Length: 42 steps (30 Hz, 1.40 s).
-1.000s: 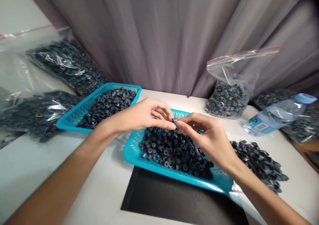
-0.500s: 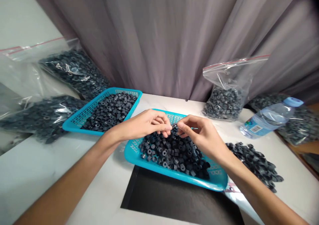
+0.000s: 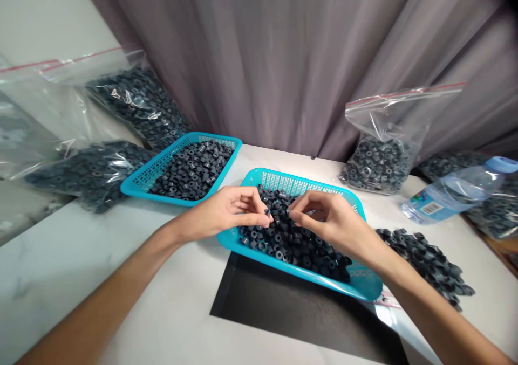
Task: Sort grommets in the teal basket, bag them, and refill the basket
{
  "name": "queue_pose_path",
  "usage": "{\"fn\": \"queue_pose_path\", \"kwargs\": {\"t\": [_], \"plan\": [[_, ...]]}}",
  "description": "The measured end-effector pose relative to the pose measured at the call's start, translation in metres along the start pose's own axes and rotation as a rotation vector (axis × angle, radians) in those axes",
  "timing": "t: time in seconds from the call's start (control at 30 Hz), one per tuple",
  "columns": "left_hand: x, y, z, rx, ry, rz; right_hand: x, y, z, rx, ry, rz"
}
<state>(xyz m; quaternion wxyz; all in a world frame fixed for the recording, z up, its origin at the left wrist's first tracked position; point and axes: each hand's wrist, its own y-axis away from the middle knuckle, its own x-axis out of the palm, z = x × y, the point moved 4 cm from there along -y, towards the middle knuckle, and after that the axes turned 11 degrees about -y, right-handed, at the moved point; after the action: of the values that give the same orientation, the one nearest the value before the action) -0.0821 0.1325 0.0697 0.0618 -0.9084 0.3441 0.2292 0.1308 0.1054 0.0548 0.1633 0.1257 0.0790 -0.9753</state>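
Head view: we faced a curtain [image 3: 263, 57] behind a white table [image 3: 170, 289]. Black sheet [image 3: 299, 322] lay in front of us, back edge hidden by the near basket [image 3: 366, 287]. Far basket [image 3: 131, 186] sat left and behind; both held dark rings [image 3: 319, 257]. Bag [image 3: 376, 163] stood by the curtain, loose pile [image 3: 424, 262] right of the near basket, bottle [image 3: 449, 195] tilted behind the pile. Our left hand [image 3: 229, 211], over the near basket, pinched a part [image 3: 267, 212] at its fingertips. Our right hand [image 3: 338, 222] was just beside, not touching it, fingertips bunched; we couldn't tell if they gripped anything.
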Motion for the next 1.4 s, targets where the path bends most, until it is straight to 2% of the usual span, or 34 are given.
{"fn": "queue_pose_path", "kwargs": {"t": [0.07,0.13,0.27,0.37,0.5,0.83,1.0,1.17,1.27,1.4], "plan": [[0.001,0.002,0.006,-0.017,-0.006,-0.028,0.003,0.000,-0.005,0.012,0.089,-0.004],[0.001,0.004,0.009,-0.023,-0.004,-0.039,0.006,0.000,-0.008,-0.003,0.275,-0.029],[0.001,0.007,0.009,-0.017,-0.049,-0.030,0.015,-0.002,0.001,-0.115,0.616,-0.071],[-0.001,0.007,0.008,0.016,-0.122,-0.023,0.028,-0.003,0.012,-0.137,0.659,0.025],[-0.004,0.008,0.010,0.045,-0.126,0.007,0.041,-0.003,0.018,-0.076,0.698,0.158],[-0.006,0.011,0.012,0.038,0.050,0.093,0.058,-0.005,0.002,-0.084,0.730,0.180],[-0.004,0.012,0.009,0.044,0.086,0.126,0.041,-0.003,0.014,-0.096,0.532,0.098],[-0.003,0.014,0.005,0.020,0.081,0.124,0.027,0.001,0.016,-0.075,0.057,0.141],[-0.003,0.015,0.003,0.026,-0.007,0.086,0.026,0.002,0.008,-0.034,-0.170,0.151],[-0.001,0.014,0.002,0.069,-0.118,-0.004,0.023,0.000,0.001,-0.021,-0.317,0.101]]}}
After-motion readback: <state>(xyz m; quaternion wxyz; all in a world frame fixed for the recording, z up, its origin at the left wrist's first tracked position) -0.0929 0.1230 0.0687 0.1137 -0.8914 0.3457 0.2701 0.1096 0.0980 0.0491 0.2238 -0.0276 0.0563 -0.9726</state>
